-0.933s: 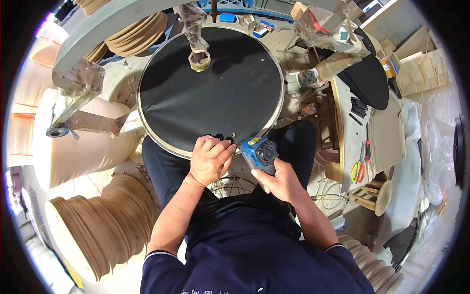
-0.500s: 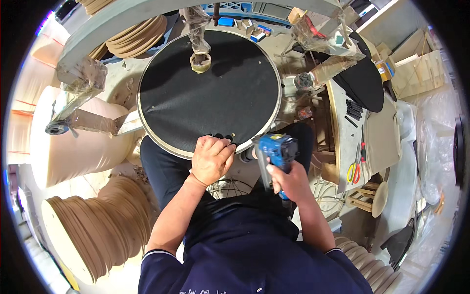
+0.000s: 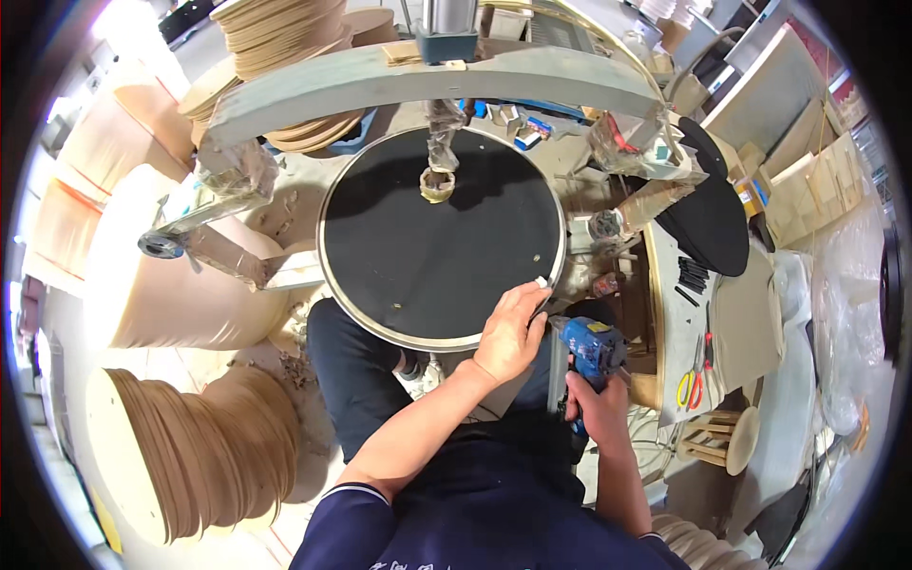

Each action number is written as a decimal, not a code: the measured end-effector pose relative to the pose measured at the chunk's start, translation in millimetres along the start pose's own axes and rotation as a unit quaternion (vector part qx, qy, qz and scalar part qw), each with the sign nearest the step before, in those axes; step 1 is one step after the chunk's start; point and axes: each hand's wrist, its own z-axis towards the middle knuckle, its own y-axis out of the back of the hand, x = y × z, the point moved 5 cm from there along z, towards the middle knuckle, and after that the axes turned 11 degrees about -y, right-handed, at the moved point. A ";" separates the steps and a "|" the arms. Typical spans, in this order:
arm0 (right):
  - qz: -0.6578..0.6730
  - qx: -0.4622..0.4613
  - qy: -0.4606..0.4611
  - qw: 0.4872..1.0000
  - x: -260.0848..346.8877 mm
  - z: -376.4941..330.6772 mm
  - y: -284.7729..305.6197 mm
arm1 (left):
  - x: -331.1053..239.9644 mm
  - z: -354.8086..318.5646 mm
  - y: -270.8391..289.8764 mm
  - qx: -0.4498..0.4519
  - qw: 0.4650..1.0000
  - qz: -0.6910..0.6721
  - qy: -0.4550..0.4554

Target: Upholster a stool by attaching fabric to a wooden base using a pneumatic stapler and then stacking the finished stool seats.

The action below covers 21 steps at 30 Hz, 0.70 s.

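Note:
A large black round board [image 3: 427,237] with a metal rim lies flat under a clamp foot [image 3: 437,183] that presses on its middle. My left hand [image 3: 511,332] rests on the board's near right rim, fingertips touching the edge. My right hand [image 3: 598,404] grips a blue cordless drill [image 3: 584,350] just below and right of that rim, held close to my body.
Stacks of round wooden discs [image 3: 185,456] stand at the lower left and more stacked discs [image 3: 275,38] at the back. A grey curved press arm [image 3: 427,81] spans above the board. Black round boards [image 3: 708,218], yellow-handled scissors [image 3: 689,380] and a small wooden stool [image 3: 722,442] are at the right.
My left hand has slid right along the board's rim. The drill has pulled back from the rim and now sits lower, near my body. The view has shifted.

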 end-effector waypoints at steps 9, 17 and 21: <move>-0.013 0.052 -0.002 0.999 -3.2 1.9 -11.6 | 52.2 -32.9 166.6 0.025 0.953 0.293 -0.079; -0.055 0.062 -0.038 0.996 -5.3 0.2 -27.7 | 63.1 -53.2 215.9 0.026 0.925 0.375 -0.057; -0.073 0.064 -0.050 0.994 -8.9 1.9 -28.6 | 67.4 -59.0 211.6 0.036 0.934 0.349 -0.059</move>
